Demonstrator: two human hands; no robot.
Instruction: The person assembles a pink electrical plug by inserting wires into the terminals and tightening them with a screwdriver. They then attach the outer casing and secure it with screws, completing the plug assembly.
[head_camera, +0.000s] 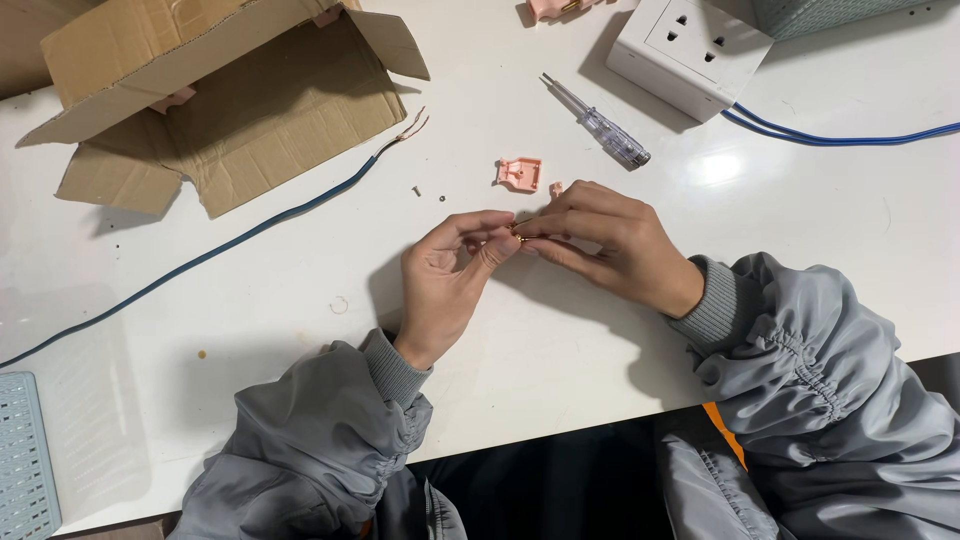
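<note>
Grey puffy sleeves (330, 450) come up from the bottom edge to two hands that meet over the white table (560, 350). Between them sits a tiny gold metal piece (519, 236). Fingertips of the left hand (445, 280) pinch it from one side, and fingertips of the right hand (600, 240) pinch it from the other. Just above the hands lies a small pink plastic part (519, 174), with a clear-handled screwdriver (600, 126) near it, not touching

open brown cardboard box (240, 95) top left
</note>
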